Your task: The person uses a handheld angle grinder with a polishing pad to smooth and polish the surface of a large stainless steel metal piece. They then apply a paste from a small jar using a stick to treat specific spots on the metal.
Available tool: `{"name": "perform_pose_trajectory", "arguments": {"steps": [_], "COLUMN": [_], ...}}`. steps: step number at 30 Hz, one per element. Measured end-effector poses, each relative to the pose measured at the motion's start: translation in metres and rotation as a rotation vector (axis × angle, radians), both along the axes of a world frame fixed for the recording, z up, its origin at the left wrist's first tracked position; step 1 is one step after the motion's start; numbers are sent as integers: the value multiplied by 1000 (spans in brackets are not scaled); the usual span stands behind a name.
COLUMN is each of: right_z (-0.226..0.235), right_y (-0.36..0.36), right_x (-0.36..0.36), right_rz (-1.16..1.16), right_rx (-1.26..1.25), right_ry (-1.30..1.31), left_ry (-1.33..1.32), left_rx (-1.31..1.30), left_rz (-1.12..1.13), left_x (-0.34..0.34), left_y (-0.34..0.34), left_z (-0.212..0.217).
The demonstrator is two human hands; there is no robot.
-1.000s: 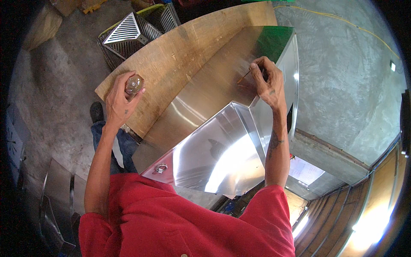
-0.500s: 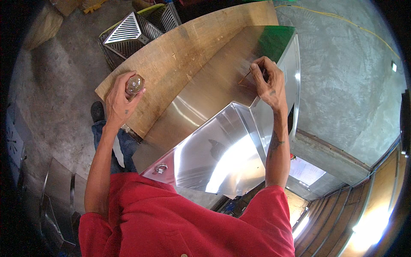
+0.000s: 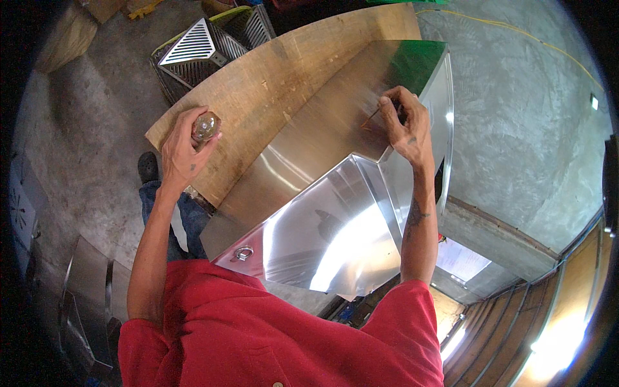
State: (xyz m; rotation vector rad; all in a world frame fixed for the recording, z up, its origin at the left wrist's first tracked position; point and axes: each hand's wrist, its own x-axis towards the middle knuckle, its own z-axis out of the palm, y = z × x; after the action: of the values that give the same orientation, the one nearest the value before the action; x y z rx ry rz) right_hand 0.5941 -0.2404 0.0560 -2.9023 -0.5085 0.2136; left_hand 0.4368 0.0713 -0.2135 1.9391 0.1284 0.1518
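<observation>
My left hand (image 3: pixel 180 143) is closed around a small clear bottle (image 3: pixel 206 126) with a brownish tint, its rounded end facing up. It is held over the left end of the wooden tabletop (image 3: pixel 258 84). Over the shiny sheet-metal piece (image 3: pixel 309 142), my right hand (image 3: pixel 407 122) pinches a thin stick (image 3: pixel 371 119) between thumb and fingers. The stick slants down to the left, its lower end close to the metal; whether it touches, I cannot tell. The bent, bright front face of the metal carries a ring-shaped fitting (image 3: pixel 242 253) near my shirt.
Slotted metal parts (image 3: pixel 193 48) rest in a crate beyond the table. Green film or reflection (image 3: pixel 419 61) covers the metal's far corner. A yellow cord (image 3: pixel 509 26) runs over the concrete floor at right. More sheet-metal parts (image 3: pixel 90 290) stand at lower left.
Almost nothing differs. The whole view has shifted very slightly; both hands keep their holds, and the stick stays over the same part of the metal.
</observation>
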Motion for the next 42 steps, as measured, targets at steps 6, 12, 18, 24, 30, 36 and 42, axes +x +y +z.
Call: {"name": "perform_pose_trajectory", "arguments": {"steps": [6, 12, 18, 24, 30, 36, 42], "right_z": [0, -1, -1, 22, -12, -35, -45], "right_y": [0, -2, -10, 25, 115, 167, 177], "right_x": [0, 1, -2, -38, -169, -215, -231], "right_rz": [-27, -4, -238, -333, -327, -276, -284], "right_rx": [12, 4, 384, 655, 774, 680, 633], "right_ry": [14, 3, 115, -185, -159, -223, -312], "left_ry": [5, -7, 21, 26, 145, -12, -105], "left_rx": [44, 16, -8, -58, -158, -89, -79], "left_rz": [-8, 7, -7, -4, -69, -193, -310], "left_x": [0, 0, 0, -6, -31, -54, -61], "left_y": [1, 0, 1, 4, 3, 11, 20], "left_z": [-3, -4, 0, 5, 93, 147, 165]}}
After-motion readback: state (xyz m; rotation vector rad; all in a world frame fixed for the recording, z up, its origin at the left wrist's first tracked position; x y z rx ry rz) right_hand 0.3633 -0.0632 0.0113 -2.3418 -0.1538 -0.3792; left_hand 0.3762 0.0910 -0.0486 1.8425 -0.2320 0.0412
